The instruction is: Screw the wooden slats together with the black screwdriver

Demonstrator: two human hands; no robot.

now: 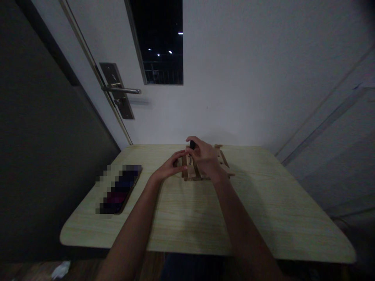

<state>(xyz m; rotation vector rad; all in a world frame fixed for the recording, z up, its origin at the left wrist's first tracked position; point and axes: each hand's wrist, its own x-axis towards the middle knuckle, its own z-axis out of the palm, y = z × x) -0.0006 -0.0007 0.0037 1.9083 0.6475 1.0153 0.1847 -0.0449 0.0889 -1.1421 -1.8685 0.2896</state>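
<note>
hands at a slatted wooden frame on a table

hands meet at the far middle of a pale wooden table. the right hand is curled, its thumb and fingers closed on a small dark object, of which only the upper end shows above the knuckles; what the object is cannot be told in the dim light. directly beneath this grip, and partly hidden by the hand, stands a slatted wooden frame resting on the table top. its slats run out to the right of the grip and toward the wall behind it. the dark object is held just above the frame's left part; whether the two touch cannot be told.

the left hand lies just left of and slightly below the grip, with its fingers stretched toward the frame and their tips against its left side. whether these fingers pinch a slat or merely rest on it cannot be told.

well to the left of the grip, and nearer the person, a dark flat device, blurred out, lies along the table's left edge. above and to the left of the grip a metal door handle projects from a white door, beside a narrow dark window.
</note>
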